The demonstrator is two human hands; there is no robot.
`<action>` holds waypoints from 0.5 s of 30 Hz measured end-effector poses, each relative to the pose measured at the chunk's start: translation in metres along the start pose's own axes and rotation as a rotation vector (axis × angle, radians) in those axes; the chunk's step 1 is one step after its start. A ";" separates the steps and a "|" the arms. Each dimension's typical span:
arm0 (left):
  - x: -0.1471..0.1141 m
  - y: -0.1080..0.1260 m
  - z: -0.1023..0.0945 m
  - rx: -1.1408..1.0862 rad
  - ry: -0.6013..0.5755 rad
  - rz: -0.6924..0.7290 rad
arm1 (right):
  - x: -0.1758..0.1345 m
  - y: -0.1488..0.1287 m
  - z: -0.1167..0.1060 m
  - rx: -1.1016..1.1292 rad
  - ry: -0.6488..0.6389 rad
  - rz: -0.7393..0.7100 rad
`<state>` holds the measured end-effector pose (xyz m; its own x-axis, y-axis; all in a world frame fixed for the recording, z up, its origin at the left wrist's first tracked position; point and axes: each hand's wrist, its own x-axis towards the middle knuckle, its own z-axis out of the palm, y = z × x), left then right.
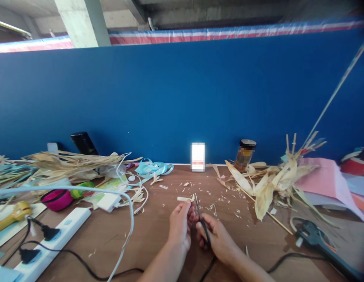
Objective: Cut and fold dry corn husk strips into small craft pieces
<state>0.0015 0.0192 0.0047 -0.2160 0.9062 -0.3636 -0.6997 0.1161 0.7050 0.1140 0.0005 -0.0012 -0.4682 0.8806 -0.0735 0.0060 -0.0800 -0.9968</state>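
Note:
My left hand [181, 221] is closed on a small pale piece of dried husk [183, 199], pinched between thumb and fingers with one end sticking out to the left. In my right hand [214, 235] is a pair of scissors [203, 227] with dark handles. The blades point up and away, right beside the husk piece at my left fingertips. Whether the blades touch the husk I cannot tell. Small pale husk scraps [213, 207] lie scattered on the brown table [158, 239] around both hands.
At right lie dried corn husks [265, 196], pink paper [323, 180] and a black glue gun [314, 235]. A jar [245, 156] and a glowing phone [197, 157] stand at the back. Leftward are blue ribbon [154, 167], a power strip [55, 243] and a white cable [131, 219].

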 end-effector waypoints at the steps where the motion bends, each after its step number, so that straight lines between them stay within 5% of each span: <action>1: 0.002 0.003 -0.002 0.036 -0.005 0.007 | 0.000 -0.001 -0.003 0.010 0.000 0.016; 8: 0.012 0.027 -0.012 0.258 -0.184 -0.111 | -0.004 -0.004 -0.035 -0.050 -0.085 0.093; 15: 0.011 0.027 -0.012 0.315 -0.259 -0.123 | -0.007 -0.004 -0.035 -0.029 -0.163 0.149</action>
<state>-0.0281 0.0272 0.0121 0.0620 0.9455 -0.3198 -0.4587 0.3116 0.8322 0.1478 0.0108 0.0023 -0.5971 0.7724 -0.2167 0.1107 -0.1883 -0.9759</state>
